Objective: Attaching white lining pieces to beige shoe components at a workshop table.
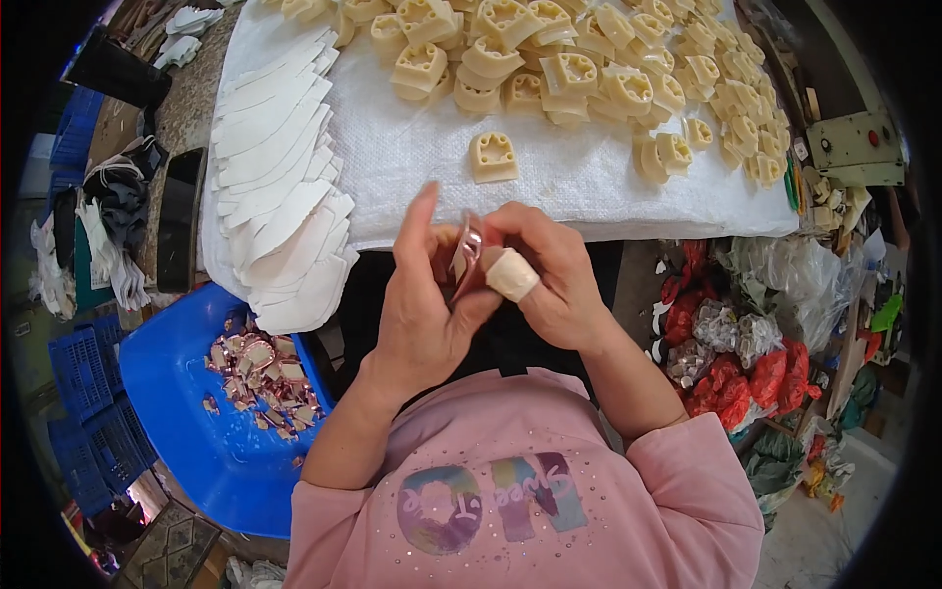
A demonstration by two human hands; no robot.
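Between my two hands, in front of my chest, is a shiny pink curved piece with a metallic look. My left hand grips its lower edge, its index finger pointing up and away from the piece. The fingers of my right hand curl in against the other side. A cream wrap covers the right thumb. Just beyond the hands, on the white woven sheet, lies a single cream plastic block with a scalloped hollow, shaped like a shoe heel.
Many similar cream blocks are heaped along the table's far side. Fanned white cut pieces overlap at left. A blue basin below holds small pink-and-beige pieces. Red and clear plastic bags lie at right.
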